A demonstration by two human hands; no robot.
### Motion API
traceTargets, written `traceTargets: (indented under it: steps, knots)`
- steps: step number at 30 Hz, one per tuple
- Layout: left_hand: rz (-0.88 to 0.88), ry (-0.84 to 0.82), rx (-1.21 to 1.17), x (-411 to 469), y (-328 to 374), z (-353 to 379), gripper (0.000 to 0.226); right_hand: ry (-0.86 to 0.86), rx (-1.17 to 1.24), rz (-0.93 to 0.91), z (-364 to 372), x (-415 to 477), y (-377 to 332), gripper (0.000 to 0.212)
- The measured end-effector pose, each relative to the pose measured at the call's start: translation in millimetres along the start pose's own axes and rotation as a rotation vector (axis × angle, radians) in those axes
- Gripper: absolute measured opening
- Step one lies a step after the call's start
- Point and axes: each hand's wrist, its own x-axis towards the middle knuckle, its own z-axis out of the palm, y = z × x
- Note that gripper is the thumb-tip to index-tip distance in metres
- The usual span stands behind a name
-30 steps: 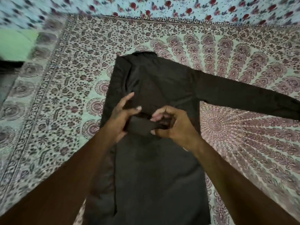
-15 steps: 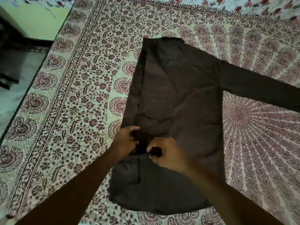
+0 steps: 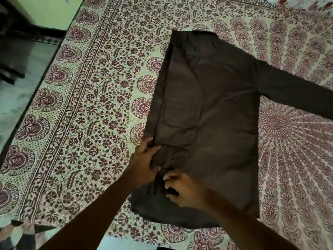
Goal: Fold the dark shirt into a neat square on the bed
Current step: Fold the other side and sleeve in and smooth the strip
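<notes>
Floor (image 3: 16, 98) showed at the far left, beyond the edge of the bed. Next to it ran the wide floral border of the patterned bedspread (image 3: 86, 109). Right of that border, toward the near side, your left hand (image 3: 145, 164) gripped the dark shirt (image 3: 221, 123) at its folded left edge. The fingers were curled over the crease and the thumb lay on top, probably to keep that fold from sliding open.

The shirt lay flat on the bedspread, collar end far and hem near. Its left side was already turned in over the body. The folded-in sleeve (image 3: 180, 112) ran down that panel toward you, inside the shirt's outline, where it would not stick out of the finished square.

Just right of your left hand and a little nearer, your right hand (image 3: 183, 191) had its fingers bent in tight. The fingertips pinched dark cloth at the near end of that sleeve, seemingly to tuck the cuff end straight.

Farther right, the outstretched sleeve (image 3: 292, 91) reached out across the bedspread's round medallion pattern, not yet folded. By my reading the task was under halfway: that side, then the crosswise folds, remained.
</notes>
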Motion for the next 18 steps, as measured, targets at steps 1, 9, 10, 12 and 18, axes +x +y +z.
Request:
traceTargets:
  steps: [1, 9, 10, 12, 18]
  knots:
    - [-0.002, -0.029, 0.065, -4.0, 2.1, -2.2, 0.076, 0.009, -0.051, -0.037, 4.8, -1.7, -0.3, 0.015]
    - [0.068, -0.175, 0.318, -27.1, -13.3, 3.2, 0.096, 0.083, 0.002, -0.114, 22.0, -9.0, -1.9, 0.016]
    - [0.085, -0.172, 0.342, -28.1, -15.4, 4.5, 0.099, 0.114, 0.002, -0.122, 20.8, -8.0, -1.4, 0.015]
    - [0.120, -0.150, 0.384, -30.7, -15.8, 5.6, 0.103, 0.224, -0.017, -0.123, 17.6, -4.1, 3.4, 0.015]
    - [0.133, -0.073, 0.441, -30.5, -22.4, 15.0, 0.115, 0.110, -0.411, -0.121, -7.3, 19.7, 41.8, 0.055]
